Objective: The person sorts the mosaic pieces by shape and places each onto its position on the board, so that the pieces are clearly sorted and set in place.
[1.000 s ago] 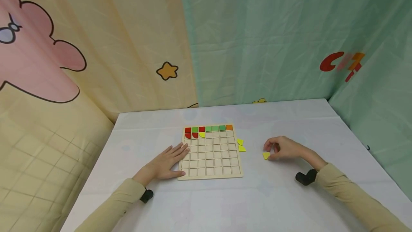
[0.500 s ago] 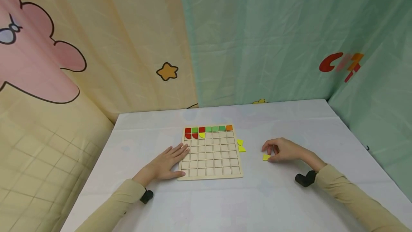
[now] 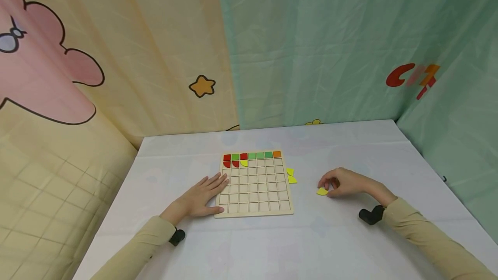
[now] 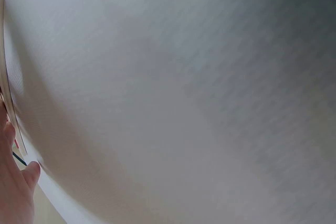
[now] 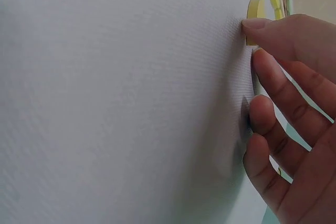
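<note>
A wooden grid board (image 3: 253,195) lies on the white table. Red, green and orange squares line its top row; two red quarter-circle tiles and a yellow one (image 3: 244,163) sit in the second. My left hand (image 3: 199,198) rests spread on the board's left edge, fingertips and thumb over the rim. To the right of the board, my right hand (image 3: 344,182) pinches a yellow quarter-circle tile (image 3: 321,192) low over the tabletop. In the right wrist view the thumb presses against the tile (image 5: 255,9), with the forefinger just below and the other fingers curled.
Two yellow tiles (image 3: 291,175) lie against the board's right edge. A black wrist camera (image 3: 371,214) hangs by the right sleeve, another (image 3: 177,237) by the left. Printed curtains (image 3: 311,46) stand behind the table's back edge and along its sides.
The yellow tile in my right hand has turned, its rounded edge now facing away, and has shifted slightly toward the body. My left hand and the board have stayed put.
</note>
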`<state>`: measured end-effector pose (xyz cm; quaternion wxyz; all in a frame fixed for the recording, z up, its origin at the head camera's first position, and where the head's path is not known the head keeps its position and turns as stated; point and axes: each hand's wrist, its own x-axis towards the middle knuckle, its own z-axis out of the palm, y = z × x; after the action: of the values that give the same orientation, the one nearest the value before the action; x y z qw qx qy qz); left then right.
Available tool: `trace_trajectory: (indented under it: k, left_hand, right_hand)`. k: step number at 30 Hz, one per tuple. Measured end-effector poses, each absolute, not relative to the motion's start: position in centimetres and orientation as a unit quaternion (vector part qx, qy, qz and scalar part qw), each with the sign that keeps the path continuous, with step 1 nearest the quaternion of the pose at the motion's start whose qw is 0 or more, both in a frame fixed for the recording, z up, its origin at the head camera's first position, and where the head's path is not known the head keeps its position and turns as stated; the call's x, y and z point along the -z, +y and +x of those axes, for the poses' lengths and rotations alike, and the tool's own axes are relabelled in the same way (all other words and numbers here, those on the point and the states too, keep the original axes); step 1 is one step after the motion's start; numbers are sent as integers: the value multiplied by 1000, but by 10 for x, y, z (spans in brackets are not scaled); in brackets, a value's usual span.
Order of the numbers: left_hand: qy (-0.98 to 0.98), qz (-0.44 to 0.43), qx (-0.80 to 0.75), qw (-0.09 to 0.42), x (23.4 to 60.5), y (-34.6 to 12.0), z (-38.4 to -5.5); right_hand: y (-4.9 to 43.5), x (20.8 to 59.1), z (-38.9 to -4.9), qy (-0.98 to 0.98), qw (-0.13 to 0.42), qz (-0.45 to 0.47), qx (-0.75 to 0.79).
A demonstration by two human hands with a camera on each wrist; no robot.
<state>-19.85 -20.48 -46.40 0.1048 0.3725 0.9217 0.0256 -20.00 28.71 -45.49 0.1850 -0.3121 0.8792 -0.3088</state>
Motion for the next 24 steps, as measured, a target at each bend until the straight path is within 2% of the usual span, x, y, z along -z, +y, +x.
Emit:
trace_trajectory:
  k: [12, 24]
  left_hand:
    - [922, 371, -26, 106, 464, -205, -199]
    - [923, 371, -20, 103, 467, -206, -200]
  right_hand:
    - [286, 457, -199, 889, 148, -302, 311]
    - [277, 463, -203, 927, 101, -246, 263]
